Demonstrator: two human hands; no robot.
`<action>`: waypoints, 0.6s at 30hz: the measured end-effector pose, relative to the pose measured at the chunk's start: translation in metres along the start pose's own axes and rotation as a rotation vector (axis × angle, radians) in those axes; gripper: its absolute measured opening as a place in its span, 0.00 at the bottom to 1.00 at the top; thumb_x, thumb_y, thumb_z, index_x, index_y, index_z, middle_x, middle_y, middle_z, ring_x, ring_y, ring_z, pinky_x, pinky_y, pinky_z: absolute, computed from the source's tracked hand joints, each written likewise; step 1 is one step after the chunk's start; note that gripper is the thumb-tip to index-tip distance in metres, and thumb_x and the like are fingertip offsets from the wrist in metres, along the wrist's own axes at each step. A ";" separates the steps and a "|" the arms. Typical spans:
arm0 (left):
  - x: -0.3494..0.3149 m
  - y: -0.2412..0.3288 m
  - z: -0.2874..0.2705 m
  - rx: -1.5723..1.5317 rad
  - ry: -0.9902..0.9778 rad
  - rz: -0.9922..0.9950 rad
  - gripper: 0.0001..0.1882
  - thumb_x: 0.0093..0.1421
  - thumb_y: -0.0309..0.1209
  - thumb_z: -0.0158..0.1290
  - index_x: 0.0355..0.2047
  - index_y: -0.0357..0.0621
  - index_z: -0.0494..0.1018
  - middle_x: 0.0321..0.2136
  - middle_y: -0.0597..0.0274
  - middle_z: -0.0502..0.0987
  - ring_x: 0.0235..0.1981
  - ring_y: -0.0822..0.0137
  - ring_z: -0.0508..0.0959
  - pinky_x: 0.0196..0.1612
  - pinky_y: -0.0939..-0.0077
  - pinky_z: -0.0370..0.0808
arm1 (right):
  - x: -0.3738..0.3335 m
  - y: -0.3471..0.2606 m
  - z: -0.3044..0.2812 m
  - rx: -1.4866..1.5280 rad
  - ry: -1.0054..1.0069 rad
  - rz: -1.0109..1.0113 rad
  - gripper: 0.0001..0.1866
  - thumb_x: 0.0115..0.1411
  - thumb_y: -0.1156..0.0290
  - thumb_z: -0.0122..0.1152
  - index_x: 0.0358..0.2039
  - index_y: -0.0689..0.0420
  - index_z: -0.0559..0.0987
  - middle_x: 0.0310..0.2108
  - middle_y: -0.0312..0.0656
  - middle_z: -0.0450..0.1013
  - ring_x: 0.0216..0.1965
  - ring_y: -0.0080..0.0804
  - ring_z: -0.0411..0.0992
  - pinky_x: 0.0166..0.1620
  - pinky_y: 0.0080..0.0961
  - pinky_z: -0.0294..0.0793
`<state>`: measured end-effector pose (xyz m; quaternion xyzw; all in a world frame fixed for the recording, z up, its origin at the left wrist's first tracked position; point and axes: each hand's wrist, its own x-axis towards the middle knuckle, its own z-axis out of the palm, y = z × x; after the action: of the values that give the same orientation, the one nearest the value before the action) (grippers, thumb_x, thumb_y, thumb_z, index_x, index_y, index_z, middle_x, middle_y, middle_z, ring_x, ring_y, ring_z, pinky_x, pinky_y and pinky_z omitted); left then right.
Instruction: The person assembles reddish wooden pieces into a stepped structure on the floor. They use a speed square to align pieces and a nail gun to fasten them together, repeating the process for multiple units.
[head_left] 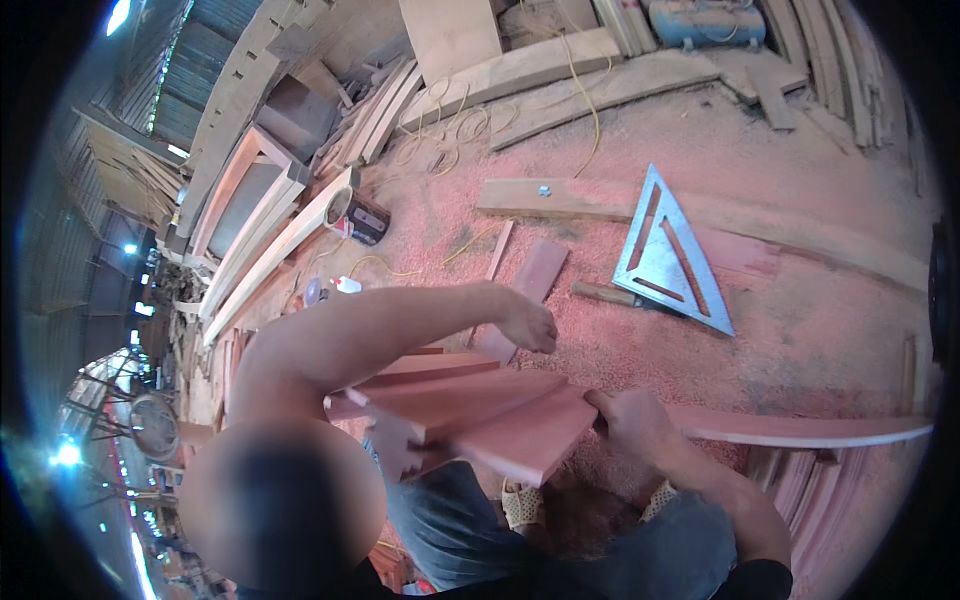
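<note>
A reddish wooden plank (530,430) lies across my knees, tilted, with more reddish planks (440,375) behind it. My right hand (635,425) is closed round its right end, thumb on top. My left hand (528,325) hangs beyond the planks above the sawdust, fingers curled; whether anything is in them is hidden. A blurred patch covers part of the lower left, by my left upper arm. At the plank's left end is a smeared, hand-like shape (395,448) whose owner I cannot tell. A flat reddish offcut (540,268) lies past my left hand.
A slotted metal triangle square (665,260) rests over a wooden-handled tool (605,293). A dark bucket (357,216) stands left of a long board (560,200). Yellow cord (597,110) crosses the floor. A blue tank (707,24) sits far back. A curved board (800,428) extends right.
</note>
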<state>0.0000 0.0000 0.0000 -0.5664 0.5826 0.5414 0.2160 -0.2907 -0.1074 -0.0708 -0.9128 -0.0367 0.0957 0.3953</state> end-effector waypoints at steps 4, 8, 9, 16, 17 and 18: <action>0.049 -0.028 0.056 -0.295 -0.006 0.051 0.22 0.77 0.41 0.43 0.52 0.33 0.77 0.51 0.38 0.79 0.55 0.40 0.79 0.63 0.50 0.75 | 0.005 0.010 0.004 0.074 0.082 -0.116 0.21 0.55 0.73 0.71 0.50 0.60 0.81 0.39 0.57 0.82 0.47 0.59 0.82 0.52 0.50 0.83; 0.081 -0.039 0.105 -0.258 0.110 0.160 0.22 0.79 0.41 0.40 0.52 0.34 0.76 0.55 0.38 0.76 0.59 0.43 0.76 0.65 0.50 0.73 | 0.006 0.013 0.011 0.145 0.133 -0.107 0.19 0.54 0.73 0.70 0.47 0.62 0.81 0.40 0.57 0.82 0.48 0.59 0.82 0.53 0.51 0.83; 0.086 -0.043 0.109 -0.407 0.108 0.133 0.22 0.80 0.42 0.40 0.52 0.35 0.76 0.56 0.39 0.76 0.59 0.44 0.76 0.66 0.51 0.72 | 0.008 0.015 0.012 0.132 0.117 -0.092 0.19 0.54 0.73 0.70 0.47 0.61 0.81 0.40 0.57 0.82 0.48 0.58 0.82 0.53 0.50 0.83; 0.117 -0.059 0.124 -0.434 0.171 0.383 0.18 0.76 0.38 0.44 0.47 0.37 0.79 0.49 0.41 0.80 0.54 0.43 0.79 0.61 0.51 0.75 | 0.009 0.012 0.005 0.112 0.102 -0.059 0.15 0.55 0.72 0.68 0.44 0.60 0.82 0.39 0.56 0.83 0.46 0.55 0.83 0.55 0.47 0.82; 0.123 -0.059 0.124 -0.334 0.170 0.424 0.17 0.74 0.36 0.45 0.46 0.38 0.79 0.46 0.41 0.80 0.52 0.43 0.80 0.60 0.50 0.76 | 0.008 0.010 0.004 0.128 0.069 -0.044 0.15 0.55 0.72 0.68 0.43 0.60 0.82 0.39 0.55 0.83 0.46 0.55 0.84 0.55 0.47 0.82; 0.127 -0.060 0.126 -0.350 0.159 0.416 0.16 0.73 0.36 0.46 0.45 0.38 0.79 0.45 0.42 0.81 0.51 0.43 0.80 0.59 0.51 0.76 | 0.007 0.010 0.005 0.114 0.080 -0.054 0.15 0.54 0.72 0.68 0.43 0.60 0.82 0.39 0.55 0.83 0.46 0.55 0.84 0.55 0.47 0.82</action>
<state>-0.0253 0.0700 -0.1732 -0.5040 0.5992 0.6202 -0.0472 -0.2847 -0.1100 -0.0825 -0.8906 -0.0401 0.0501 0.4502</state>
